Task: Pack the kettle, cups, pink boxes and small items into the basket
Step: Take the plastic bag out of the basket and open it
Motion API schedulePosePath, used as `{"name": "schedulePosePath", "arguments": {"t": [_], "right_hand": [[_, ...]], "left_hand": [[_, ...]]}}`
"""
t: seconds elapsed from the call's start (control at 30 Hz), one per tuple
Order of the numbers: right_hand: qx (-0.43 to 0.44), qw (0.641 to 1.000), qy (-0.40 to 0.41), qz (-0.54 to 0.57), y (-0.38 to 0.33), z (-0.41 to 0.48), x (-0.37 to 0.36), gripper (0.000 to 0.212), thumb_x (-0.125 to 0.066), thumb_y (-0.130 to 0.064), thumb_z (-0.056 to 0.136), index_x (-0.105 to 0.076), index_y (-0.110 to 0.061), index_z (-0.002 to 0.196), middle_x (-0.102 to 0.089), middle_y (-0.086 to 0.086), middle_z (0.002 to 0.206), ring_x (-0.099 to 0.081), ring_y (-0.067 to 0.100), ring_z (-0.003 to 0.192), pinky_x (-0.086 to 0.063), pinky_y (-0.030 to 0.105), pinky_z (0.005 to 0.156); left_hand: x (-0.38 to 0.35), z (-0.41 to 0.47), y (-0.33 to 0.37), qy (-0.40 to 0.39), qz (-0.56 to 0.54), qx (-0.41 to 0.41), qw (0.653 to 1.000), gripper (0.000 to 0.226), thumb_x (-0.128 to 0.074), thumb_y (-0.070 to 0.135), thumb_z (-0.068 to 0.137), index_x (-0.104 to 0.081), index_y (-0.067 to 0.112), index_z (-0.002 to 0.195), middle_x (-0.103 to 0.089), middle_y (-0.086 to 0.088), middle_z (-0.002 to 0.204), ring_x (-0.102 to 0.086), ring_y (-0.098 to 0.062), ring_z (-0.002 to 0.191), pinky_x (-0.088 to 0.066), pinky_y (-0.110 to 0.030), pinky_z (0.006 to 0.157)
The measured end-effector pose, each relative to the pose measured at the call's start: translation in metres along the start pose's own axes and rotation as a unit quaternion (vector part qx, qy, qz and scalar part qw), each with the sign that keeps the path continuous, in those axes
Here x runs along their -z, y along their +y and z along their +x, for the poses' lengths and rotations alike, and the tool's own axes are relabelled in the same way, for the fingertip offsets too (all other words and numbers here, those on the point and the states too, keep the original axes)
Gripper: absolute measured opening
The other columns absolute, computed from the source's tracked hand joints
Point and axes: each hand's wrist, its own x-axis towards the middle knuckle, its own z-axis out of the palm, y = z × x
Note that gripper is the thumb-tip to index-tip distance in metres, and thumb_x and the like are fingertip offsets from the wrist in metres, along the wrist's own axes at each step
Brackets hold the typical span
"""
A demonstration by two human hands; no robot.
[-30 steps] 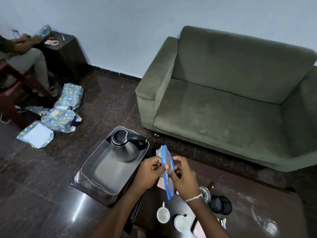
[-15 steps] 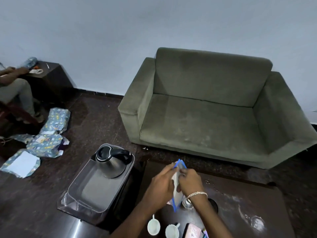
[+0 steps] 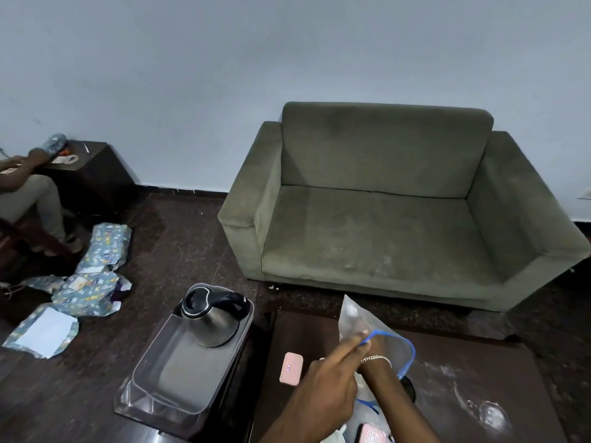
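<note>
Clear zip bag (image 3: pixel 358 321): left hand (image 3: pixel 323 388) pinches blue rim; right hand inside, grip unseen.

We cannot see our right hand: it is inside the clear bag (image 3: pixel 358 318) beside the kettle (image 3: pixel 209 318), only its wrist showing. Our left hand (image 3: pixel 329 382) is motion-blurred, so its grip on the bag is unclear. A pink box (image 3: pixel 372 435) below the bag is cut by the bottom edge.
</note>
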Motion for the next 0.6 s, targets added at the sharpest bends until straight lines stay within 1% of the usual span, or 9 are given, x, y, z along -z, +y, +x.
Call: {"name": "schedulePosePath", "arguments": {"t": [0.03, 0.07, 0.13, 0.2, 0.27, 0.33, 0.43, 0.53, 0.6], "right_hand": [[-0.008, 0.995, -0.010, -0.094, -0.001, 0.005, 0.020, 0.048, -0.030, -0.023, 0.092, -0.060, -0.010, 0.127, -0.054, 0.007, 0.144, -0.064, 0.026, 0.092, -0.039, 0.019, 0.060], [0.033, 0.979, 0.033, -0.198, -0.001, 0.020, 0.029, 0.037, -0.034, -0.022, 0.095, -0.066, -0.010, 0.109, -0.064, 0.011, 0.132, -0.065, 0.027, 0.104, -0.042, 0.022, 0.069], [0.037, 0.961, 0.043, -0.271, 0.000, 0.033, 0.051, 0.027, -0.042, -0.015, 0.099, -0.066, -0.011, 0.111, -0.069, 0.009, 0.120, -0.064, 0.025, 0.111, -0.045, 0.026, 0.083], [0.070, 0.968, 0.057, -0.232, -0.006, 0.033, 0.043, 0.026, -0.048, -0.015, 0.098, -0.060, -0.010, 0.121, -0.066, 0.009, 0.119, -0.063, 0.025, 0.110, -0.046, 0.027, 0.088], [0.134, 0.964, 0.021, -0.229, -0.008, 0.028, 0.032, 0.024, -0.052, -0.009, 0.094, -0.062, -0.007, 0.116, -0.067, 0.011, 0.114, -0.064, 0.025, 0.106, -0.050, 0.033, 0.093], [0.189, 0.952, 0.025, -0.238, -0.008, 0.028, 0.031, 0.026, -0.050, -0.007, 0.089, -0.065, -0.009, 0.111, -0.070, 0.008, 0.111, -0.066, 0.021, 0.102, -0.050, 0.031, 0.093], [0.233, 0.940, 0.068, -0.241, -0.002, 0.022, 0.030, 0.031, -0.047, -0.021, 0.088, -0.060, -0.022, 0.116, -0.067, -0.002, 0.116, -0.064, 0.019, 0.107, -0.052, 0.032, 0.089], [0.228, 0.952, 0.152, -0.137, 0.009, 0.008, 0.034, 0.027, -0.045, -0.036, 0.083, -0.049, -0.034, 0.109, -0.067, -0.010, 0.101, -0.065, 0.019, 0.087, -0.050, 0.032, 0.068], [0.177, 0.970, 0.162, -0.040, 0.019, 0.007, 0.045, 0.050, -0.059, -0.024, 0.080, -0.049, -0.040, 0.126, -0.067, -0.013, 0.098, -0.066, 0.014, 0.087, -0.054, 0.032, 0.075]], "left_hand": [[0.000, 0.002, -0.002, 0.002, 0.008, 0.022, 1.000, 0.070, -0.041, 0.008, 0.094, -0.036, 0.035, 0.159, -0.011, 0.040, 0.165, -0.061, -0.015, 0.128, -0.050, -0.033, 0.101], [0.000, 0.005, -0.005, 0.008, 0.016, 0.049, 0.999, 0.071, -0.040, 0.009, 0.096, -0.033, 0.036, 0.160, -0.008, 0.040, 0.165, -0.061, -0.017, 0.128, -0.049, -0.034, 0.102], [0.003, 0.011, -0.012, 0.030, 0.023, 0.103, 0.994, 0.067, -0.039, 0.012, 0.098, -0.031, 0.037, 0.160, -0.011, 0.032, 0.168, -0.058, -0.019, 0.134, -0.048, -0.036, 0.105], [0.003, 0.017, -0.020, 0.051, 0.030, 0.135, 0.989, 0.061, -0.038, 0.017, 0.099, -0.036, 0.035, 0.157, -0.017, 0.024, 0.169, -0.054, -0.016, 0.139, -0.048, -0.035, 0.107], [0.001, 0.020, -0.025, 0.052, 0.031, 0.154, 0.986, 0.062, -0.037, 0.020, 0.094, -0.040, 0.031, 0.155, -0.021, 0.019, 0.170, -0.056, -0.017, 0.138, -0.047, -0.034, 0.107], [-0.002, 0.022, -0.030, 0.045, 0.036, 0.173, 0.983, 0.066, -0.041, 0.015, 0.090, -0.041, 0.026, 0.156, -0.023, 0.014, 0.171, -0.059, -0.017, 0.134, -0.047, -0.033, 0.106], [-0.005, 0.024, -0.034, 0.061, 0.039, 0.195, 0.978, 0.060, -0.046, 0.009, 0.092, -0.047, 0.023, 0.150, -0.031, 0.011, 0.167, -0.063, -0.017, 0.129, -0.048, -0.034, 0.104], [-0.006, 0.024, -0.038, 0.068, 0.034, 0.198, 0.977, 0.054, -0.049, 0.013, 0.096, -0.048, 0.029, 0.147, -0.040, 0.013, 0.158, -0.065, -0.021, 0.125, -0.051, -0.039, 0.102], [-0.008, 0.024, -0.041, 0.059, 0.044, 0.200, 0.977, 0.063, -0.049, 0.007, 0.094, -0.042, 0.028, 0.154, -0.038, 0.011, 0.160, -0.062, -0.022, 0.129, -0.050, -0.040, 0.105]]}}
